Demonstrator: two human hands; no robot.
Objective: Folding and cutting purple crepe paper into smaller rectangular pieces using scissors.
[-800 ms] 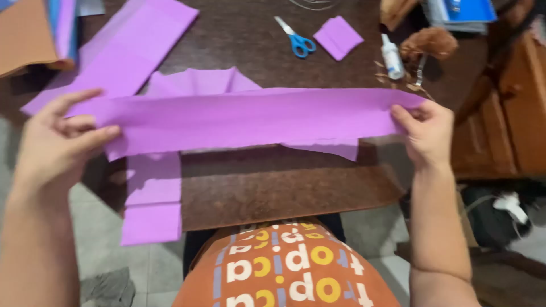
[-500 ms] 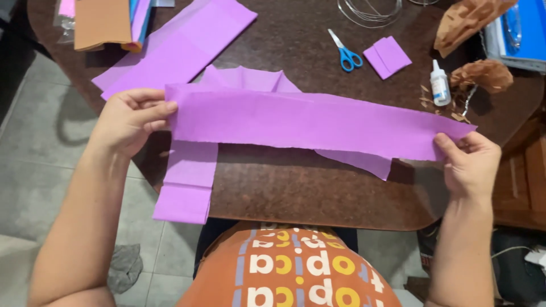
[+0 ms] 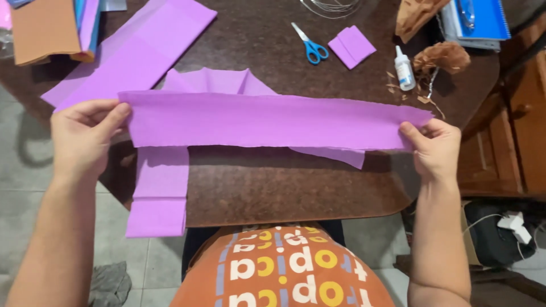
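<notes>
Dark round table [image 3: 273, 187] w/ scissors [image 3: 310, 45], glue bottle [image 3: 404, 68] far side — left hand [image 3: 85, 136] & right hand [image 3: 435, 149] each pinch one end of purple paper strip [image 3: 267, 120], held taut.

This looks like a home. A dark round table [image 3: 267, 187] stands on a tiled floor [image 3: 23, 187], with a wooden cupboard [image 3: 523, 113] beside it, plus scissors [image 3: 310, 45] and glue [image 3: 404, 68].

The light is soft and even, from above. The purple paper strip [image 3: 267, 120] throws a faint shadow on the dark table [image 3: 284, 187]. The picture is sharp, with slight bending at the edges.
</notes>
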